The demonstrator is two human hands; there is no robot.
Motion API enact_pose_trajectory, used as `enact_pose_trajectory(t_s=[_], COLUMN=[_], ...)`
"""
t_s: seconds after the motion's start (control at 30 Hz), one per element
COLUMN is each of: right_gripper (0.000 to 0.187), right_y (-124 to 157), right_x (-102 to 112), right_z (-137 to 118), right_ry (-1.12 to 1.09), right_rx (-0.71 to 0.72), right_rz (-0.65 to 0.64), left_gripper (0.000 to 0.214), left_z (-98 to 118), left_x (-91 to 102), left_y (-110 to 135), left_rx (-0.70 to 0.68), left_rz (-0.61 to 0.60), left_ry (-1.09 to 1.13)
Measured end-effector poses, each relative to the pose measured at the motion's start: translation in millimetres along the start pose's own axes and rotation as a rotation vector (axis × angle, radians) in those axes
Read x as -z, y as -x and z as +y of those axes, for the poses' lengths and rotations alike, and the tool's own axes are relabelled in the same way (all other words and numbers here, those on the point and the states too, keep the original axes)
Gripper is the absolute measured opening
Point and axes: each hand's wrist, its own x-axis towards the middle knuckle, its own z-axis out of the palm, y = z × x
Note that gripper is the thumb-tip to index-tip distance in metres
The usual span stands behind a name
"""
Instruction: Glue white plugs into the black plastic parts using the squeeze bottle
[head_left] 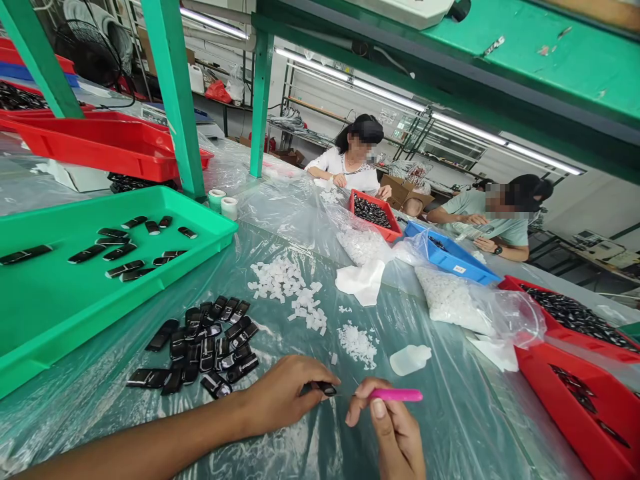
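Observation:
Near the bottom middle, my left hand [283,395] is closed in a pinch on a small glossy black plastic piece [326,388]. My right hand [393,427] grips a pink-handled tool [397,395], whose thin tip points left at the black piece; whether they touch I cannot tell. Left of my left hand lies a pile of similar black pieces [207,350]. Beyond my hands are a heap of small white rectangular bits [283,280] and another of finer white bits [357,345]. A translucent white squeeze bottle [410,360] lies on its side past my right hand.
A green tray [165,293] with several black pieces fills the left. Red trays [560,373] stand at right. Bags of white bits [450,300], a blue tray [465,263] and a white cloth [363,283] lie ahead. Green posts [175,100] rise at left. Two people sit opposite.

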Motion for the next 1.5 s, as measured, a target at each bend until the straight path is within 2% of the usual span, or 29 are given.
enact_pose_trajectory(t_s=[0.3, 0.6, 0.77, 1.07, 1.23, 1.33, 1.43, 1.5], right_gripper=[0.022, 0.02, 0.02, 0.019, 0.019, 0.014, 0.008, 0.009], right_y=[-1, 1, 0, 2, 3, -3, -12, -16], right_x=[1, 3, 3, 1, 4, 14, 27, 33], right_z=[0, 11, 15, 16, 3, -6, -10, -10], right_ry=[0.044, 0.192, 0.231, 0.211, 0.134, 0.289, 0.519, 0.548], right_rx=[-0.035, 0.28, 0.358, 0.343, 0.324, 0.316, 0.237, 0.194], right_rz=[-0.052, -0.137, -0.14, -0.109, 0.01, 0.091, 0.101, 0.106], left_gripper=[0.033, 0.025, 0.026, 0.025, 0.029, 0.032, 0.033, 0.032], left_z=[3, 5, 6, 4, 1, 1, 2, 3], left_x=[2.5, 4.2, 4.3, 2.8, 3.5, 4.0, 4.5, 4.8], left_y=[0, -1, -1, -1, 0, 1, 2, 1], left_rx=[0.004, 0.104, 0.114, 0.08, 0.038, 0.041, 0.067, 0.08], left_rz=[0.0, 0.045, 0.041, 0.042, 0.036, 0.024, 0.016, 0.011], left_ry=[0.042, 0.123, 0.139, 0.13, 0.108, 0.105, 0.12, 0.124])
